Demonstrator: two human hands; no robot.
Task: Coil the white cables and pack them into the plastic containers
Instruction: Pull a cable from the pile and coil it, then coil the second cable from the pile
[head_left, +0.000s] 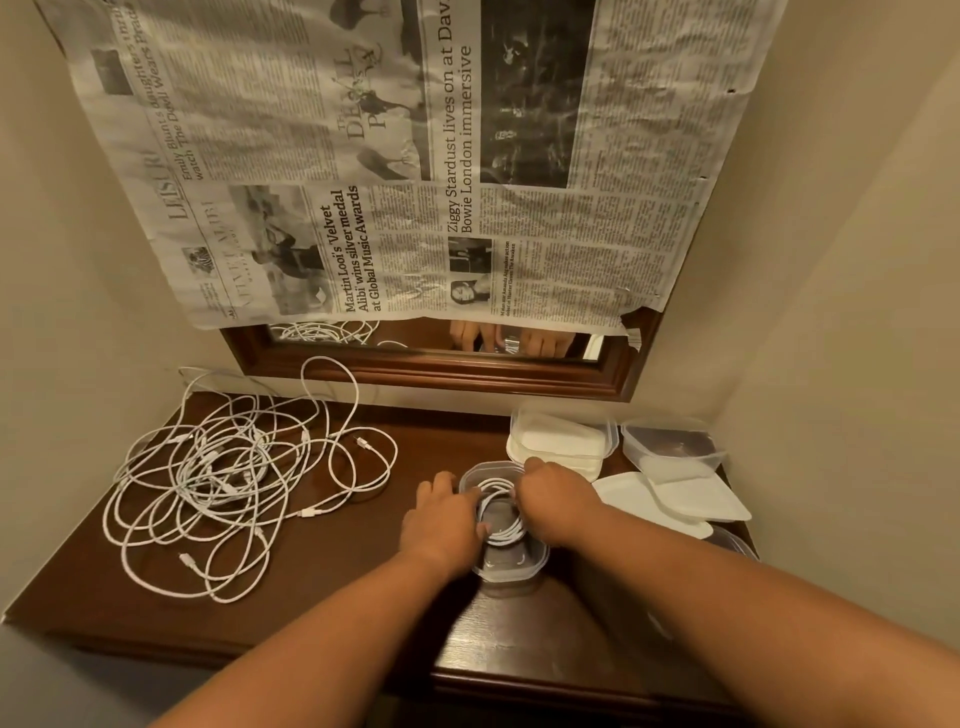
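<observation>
A clear plastic container (514, 569) stands near the middle of the dark wooden table (322, 582). Inside it lies a coiled white cable (500, 512). My left hand (447, 519) rests on the container's left side with its fingers on the coil. My right hand (556, 504) presses down on the coil from the right, fingers curled over the far rim. A loose tangle of several white cables (218, 478) spreads over the left part of the table.
A stack of clear containers (563, 441) and another clear container (670, 447) stand at the back right, with white lids (691, 499) in front of them. A wood-framed mirror (426, 371) covered with newspaper (395, 156) hangs behind the table. Walls close in on both sides.
</observation>
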